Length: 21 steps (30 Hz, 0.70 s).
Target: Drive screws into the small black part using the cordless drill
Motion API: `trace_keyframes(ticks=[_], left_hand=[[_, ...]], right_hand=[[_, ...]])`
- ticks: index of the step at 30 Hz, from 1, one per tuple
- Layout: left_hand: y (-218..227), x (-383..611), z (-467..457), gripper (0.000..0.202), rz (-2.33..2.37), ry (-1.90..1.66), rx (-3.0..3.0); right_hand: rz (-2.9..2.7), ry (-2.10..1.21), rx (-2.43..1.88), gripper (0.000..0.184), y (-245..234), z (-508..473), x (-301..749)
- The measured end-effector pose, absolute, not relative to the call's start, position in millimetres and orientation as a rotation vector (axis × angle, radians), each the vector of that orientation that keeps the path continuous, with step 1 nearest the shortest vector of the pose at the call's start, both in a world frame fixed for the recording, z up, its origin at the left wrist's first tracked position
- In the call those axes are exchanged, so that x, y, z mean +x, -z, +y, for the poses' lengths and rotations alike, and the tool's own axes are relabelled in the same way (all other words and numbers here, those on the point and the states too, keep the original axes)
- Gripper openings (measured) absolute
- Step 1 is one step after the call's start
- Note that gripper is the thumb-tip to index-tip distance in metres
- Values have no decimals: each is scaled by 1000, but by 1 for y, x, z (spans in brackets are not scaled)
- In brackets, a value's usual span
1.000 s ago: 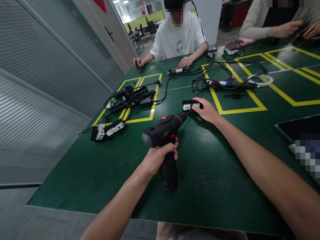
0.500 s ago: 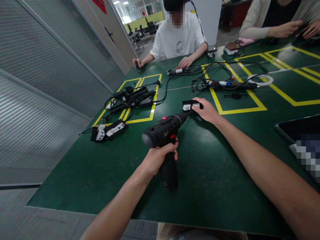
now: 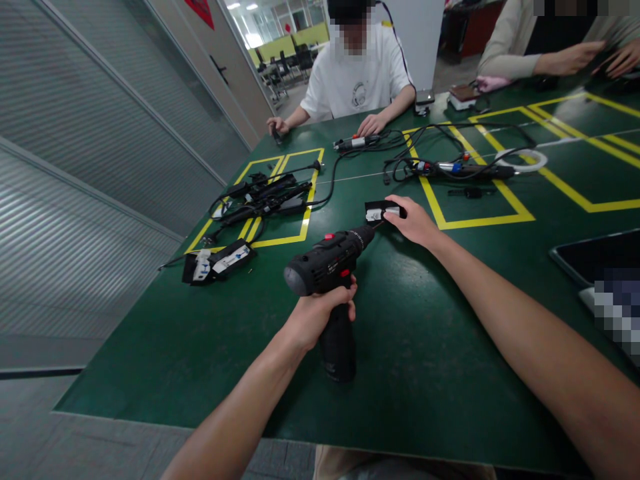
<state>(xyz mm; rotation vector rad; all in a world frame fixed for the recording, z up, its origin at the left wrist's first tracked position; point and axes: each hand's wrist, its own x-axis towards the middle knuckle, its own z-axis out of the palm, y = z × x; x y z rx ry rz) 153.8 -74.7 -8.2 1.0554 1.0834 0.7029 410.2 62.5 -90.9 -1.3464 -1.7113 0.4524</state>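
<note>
Mostly, your green table [image 3: 225, 360] fills the frame, its yellow tape [image 3: 303, 225] probably there to mark out stations. A co-worker [image 3: 357, 83] sits across from you, top centre. Left of centre, a heap of black cables [image 3: 270, 197] lies over the tape lines, perhaps parked there to leave your working patch free. Mid-frame, your left hand [image 3: 320, 313] has its fingers wrapped round the grip of the drill [image 3: 325, 263], nose angled to the upper right; whether a finger presses the trigger, you can't tell from here. Your right hand [image 3: 410, 220], just above centre, pinches the right end of a small black-and-white block [image 3: 375, 212], likely to steady it. Two similar pieces [image 3: 217, 263] lie at the tape's lower left edge. Smallest, the thin bit [image 3: 379, 226] points at the block's near side, contact unclear.
</note>
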Motion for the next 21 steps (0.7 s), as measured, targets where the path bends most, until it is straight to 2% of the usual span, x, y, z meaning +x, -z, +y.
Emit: trace_keyframes(ticks=[21], left_hand=[[8,154,-75,24,1088,-700,1051]], right_hand=[[-1705,-450,-1356,43,93,64,410]])
